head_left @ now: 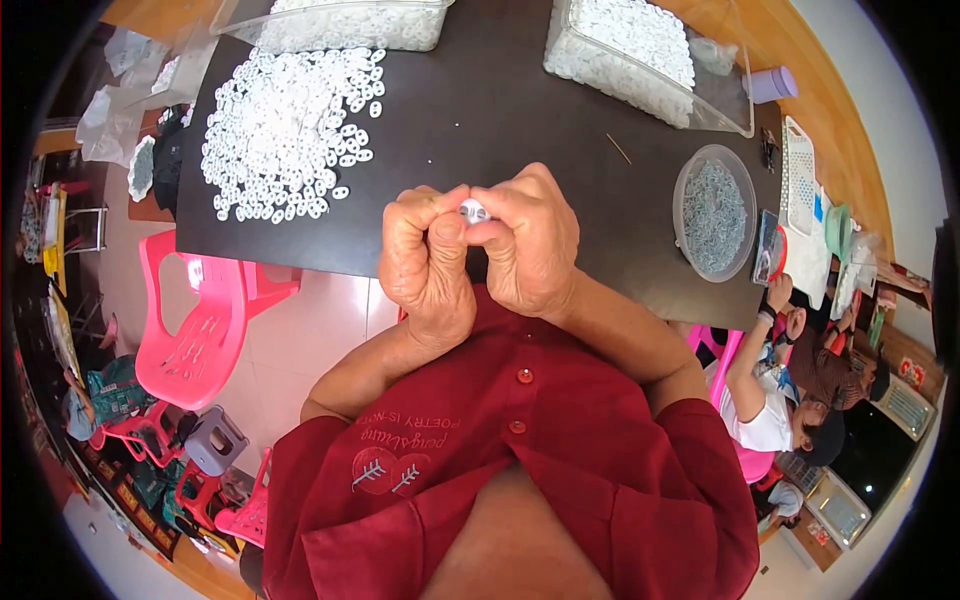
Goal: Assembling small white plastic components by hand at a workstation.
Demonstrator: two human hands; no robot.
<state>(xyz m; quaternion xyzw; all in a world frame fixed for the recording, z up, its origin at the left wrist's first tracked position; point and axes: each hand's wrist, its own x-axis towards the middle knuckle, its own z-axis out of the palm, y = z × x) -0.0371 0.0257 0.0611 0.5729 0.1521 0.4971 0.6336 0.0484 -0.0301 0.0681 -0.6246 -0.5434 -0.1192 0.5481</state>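
Note:
A small white oval plastic piece with two dark holes (474, 211) is held up over the near edge of the dark table. My left hand (425, 258) pinches it from the left between thumb and forefinger. From the right, the thumb and forefinger of my right hand (532, 240) close on the same piece. Both hands have their other fingers curled in. A spread pile of similar white oval pieces (285, 130) lies at the left of the table. On the right stands a round clear tub (715, 213) full of small silvery metal parts.
Two clear bins, one at far left (350, 30) and one at far right (640, 60), hold more white pieces. A thin stick (618, 148) lies on the table (480, 120). A pink chair (200, 325) stands at left. Other people (775, 400) sit at right.

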